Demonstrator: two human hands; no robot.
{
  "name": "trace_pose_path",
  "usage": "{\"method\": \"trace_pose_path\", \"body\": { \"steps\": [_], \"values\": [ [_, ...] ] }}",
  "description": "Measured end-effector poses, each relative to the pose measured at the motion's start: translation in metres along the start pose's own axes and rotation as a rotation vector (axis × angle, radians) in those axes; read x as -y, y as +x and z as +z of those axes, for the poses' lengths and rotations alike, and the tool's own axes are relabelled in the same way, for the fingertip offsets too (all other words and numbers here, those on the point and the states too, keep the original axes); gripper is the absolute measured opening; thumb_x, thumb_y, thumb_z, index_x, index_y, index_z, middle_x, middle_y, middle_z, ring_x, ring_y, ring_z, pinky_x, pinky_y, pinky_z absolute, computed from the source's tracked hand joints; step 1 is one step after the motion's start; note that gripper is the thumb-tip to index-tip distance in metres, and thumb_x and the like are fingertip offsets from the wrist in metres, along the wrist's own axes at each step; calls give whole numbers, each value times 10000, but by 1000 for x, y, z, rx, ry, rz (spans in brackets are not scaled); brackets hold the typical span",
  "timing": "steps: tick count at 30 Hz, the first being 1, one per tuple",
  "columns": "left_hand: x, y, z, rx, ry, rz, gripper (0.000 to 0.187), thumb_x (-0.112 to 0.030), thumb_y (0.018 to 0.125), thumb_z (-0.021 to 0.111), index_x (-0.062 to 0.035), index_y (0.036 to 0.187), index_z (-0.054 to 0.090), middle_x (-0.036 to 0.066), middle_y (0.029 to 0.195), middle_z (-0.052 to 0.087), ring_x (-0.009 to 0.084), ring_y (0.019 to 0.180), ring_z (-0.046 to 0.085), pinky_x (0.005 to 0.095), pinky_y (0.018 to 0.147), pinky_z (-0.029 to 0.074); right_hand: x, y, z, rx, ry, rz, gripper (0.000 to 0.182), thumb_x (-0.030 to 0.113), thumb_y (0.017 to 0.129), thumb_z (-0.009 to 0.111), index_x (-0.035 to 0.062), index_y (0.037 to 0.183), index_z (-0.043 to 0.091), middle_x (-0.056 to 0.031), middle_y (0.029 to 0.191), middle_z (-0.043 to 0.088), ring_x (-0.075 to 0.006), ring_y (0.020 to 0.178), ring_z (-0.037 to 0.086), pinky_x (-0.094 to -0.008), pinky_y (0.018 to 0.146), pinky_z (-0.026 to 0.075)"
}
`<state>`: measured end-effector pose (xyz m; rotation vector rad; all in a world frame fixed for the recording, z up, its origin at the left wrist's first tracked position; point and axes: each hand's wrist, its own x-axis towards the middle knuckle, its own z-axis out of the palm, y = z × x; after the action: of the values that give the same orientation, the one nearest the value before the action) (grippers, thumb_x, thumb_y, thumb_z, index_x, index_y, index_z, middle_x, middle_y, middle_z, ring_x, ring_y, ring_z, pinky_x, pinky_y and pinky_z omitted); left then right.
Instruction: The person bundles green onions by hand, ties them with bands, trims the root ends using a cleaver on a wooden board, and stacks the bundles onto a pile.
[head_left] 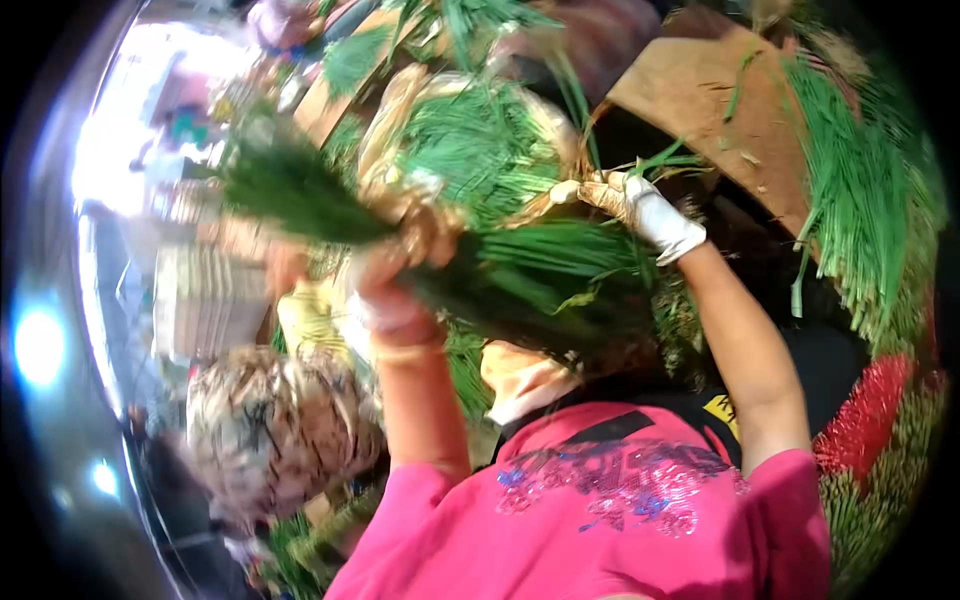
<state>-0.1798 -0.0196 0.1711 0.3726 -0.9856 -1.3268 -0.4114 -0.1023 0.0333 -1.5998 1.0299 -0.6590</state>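
Note:
My left hand, in a stained glove with a pale cuff, is closed around a large bunch of green onions. Blurred by motion, the bunch fans out to the upper left and runs lower right across my front. My right hand, with a white cuff and brown-stained glove fingers, is raised above the bunch's right end, beside a lined container of greens. Its fingers are curled together, and a few green leaves stick out behind them. What those fingers hold I cannot tell.
A brown board lies at upper right, with a heap of long green stalks beside it. Near it is a shiny red bundle. At left, another person's patterned head covering sits close by, below stacked pale crates.

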Motion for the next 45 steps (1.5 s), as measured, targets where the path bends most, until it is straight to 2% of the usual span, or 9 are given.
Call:
{"method": "trace_pose_path", "body": {
  "steps": [2, 5, 8, 12, 16, 18, 21, 25, 45],
  "values": [
    [-2, 15, 7, -54, -11, -6, 299, -141, 761, 542, -48, 1041, 498, 39, 703, 477, 199, 701, 478, 372, 722, 407, -35, 0, 30, 526, 674, 5, 451, 379, 920, 478, 24, 1191, 539, -65, 1186, 571, -138, 1055, 523, -283, 915, 400],
    [-12, 13, -47, -316, -59, -29, 207, -127, 764, 578, -36, 949, 555, 85, 800, 581, 234, 781, 550, 406, 769, 456, -69, -54, 32, 483, 467, -103, 580, 460, 953, 341, 53, 1365, 364, -68, 1326, 452, -145, 1243, 357, -277, 1052, 259],
    [-5, -14, -117, -490, -26, -15, 143, -119, 764, 598, -59, 893, 604, 67, 839, 597, 211, 793, 569, 426, 755, 468, -61, -113, 27, 353, 718, 682, 550, 504, 899, 465, 94, 1264, 493, -96, 1096, 582, -165, 1007, 521, -299, 848, 426],
    [-1, -49, -198, -906, -16, 15, 220, -197, 739, 618, -72, 919, 642, 97, 882, 644, 279, 802, 592, 499, 804, 475, -79, -132, 29, 484, 1010, 634, 215, 321, 881, 588, 113, 865, 537, 45, 574, 404, -42, 451, 336, -201, 382, 261],
    [-3, -77, -185, -945, 48, -53, 155, -222, 760, 612, -89, 837, 636, 88, 800, 641, 271, 753, 594, 439, 716, 502, -26, -141, -37, -727, 1360, 377, 154, 210, 881, 566, 104, 785, 509, 27, 567, 466, -42, 413, 381, -162, 336, 299],
    [0, -93, -204, -1069, -78, -43, 215, -251, 770, 605, -86, 903, 640, 87, 846, 643, 275, 783, 600, 444, 723, 505, -104, -167, -84, -269, 1531, -277, 157, 237, 861, 558, 105, 786, 522, 28, 594, 489, -40, 418, 393, -147, 354, 321],
    [10, -107, -207, -1031, -93, -32, 255, -254, 771, 600, -69, 943, 636, 110, 944, 646, 293, 853, 607, 439, 736, 516, -69, -170, -38, -533, 1021, 453, 139, 181, 817, 518, 54, 848, 566, 31, 655, 531, -31, 542, 479, -160, 475, 397],
    [15, -109, -199, -1046, -118, -23, 244, -245, 736, 630, -76, 911, 641, 113, 936, 651, 297, 841, 611, 474, 725, 514, -52, -150, 56, -51, 1052, 553, 197, 188, 795, 639, 64, 947, 626, -29, 863, 634, -91, 708, 545, -256, 578, 420],
    [3, -119, -195, -1045, -196, -34, 286, -241, 735, 614, -57, 952, 642, 179, 1060, 622, 359, 975, 575, 540, 886, 440, -39, -118, 12, -624, 1219, 264, 133, 204, 798, 604, 108, 879, 561, 25, 734, 550, -78, 559, 474, -196, 449, 366]
  ]
}}
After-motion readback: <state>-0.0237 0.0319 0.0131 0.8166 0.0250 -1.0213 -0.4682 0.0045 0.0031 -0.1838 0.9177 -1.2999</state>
